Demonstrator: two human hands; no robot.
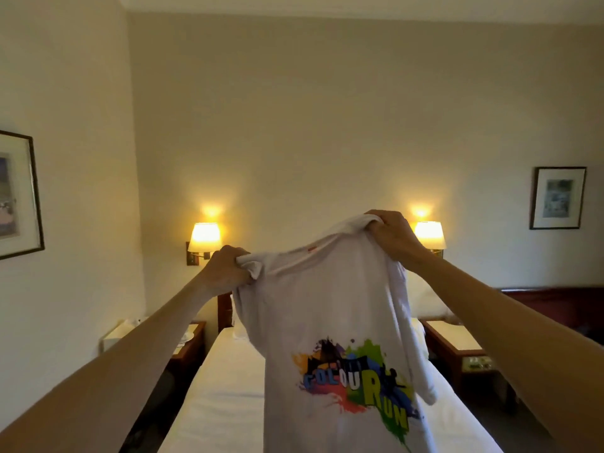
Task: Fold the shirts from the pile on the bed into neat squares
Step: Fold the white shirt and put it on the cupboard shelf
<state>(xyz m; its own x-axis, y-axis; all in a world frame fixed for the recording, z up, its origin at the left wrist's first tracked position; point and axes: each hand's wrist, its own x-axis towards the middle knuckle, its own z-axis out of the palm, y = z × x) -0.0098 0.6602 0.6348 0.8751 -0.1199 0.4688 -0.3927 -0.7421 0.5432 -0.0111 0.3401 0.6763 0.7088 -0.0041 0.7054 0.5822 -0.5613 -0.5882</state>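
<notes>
Right now: I have one shirt up off the bed and I'm holding it out in front of me, so the folding proper has not begun.
Shirt: the white T-shirt (330, 305) hangs by its shoulders in the air over the bed (222, 387), its "Colour Run" splash print (356, 384) facing me, the hem dropping out of view at the bottom.
Left hand: my left hand (225, 268) is bunched tight on the cloth at one shoulder, fingers curled round a wad of it.
Right hand: my right hand (390, 235) grips the other shoulder the same way, a little higher, so the neckline slopes and the body twists slightly.
Step in hand: I judge this as the shake-out and straightening, getting the shirt square before it goes down.
Next move: I would level my two hands, let the twist fall out, then lay the shirt flat on the sheet; print-down seems best so the folds close over the back.
Risk: one sleeve (425, 384) hangs loose at the side and could tuck under as it lands.
Pile: the rest of the shirts are not in view from here.
Containers: I see none that belong to the task.
Bedside tables: the left bedside table (191, 341) carries something pale that I cannot make out; the right bedside table (454, 338) shows a light top.
Lamps: two wall lamps (205, 237) are lit behind the shirt.
</notes>
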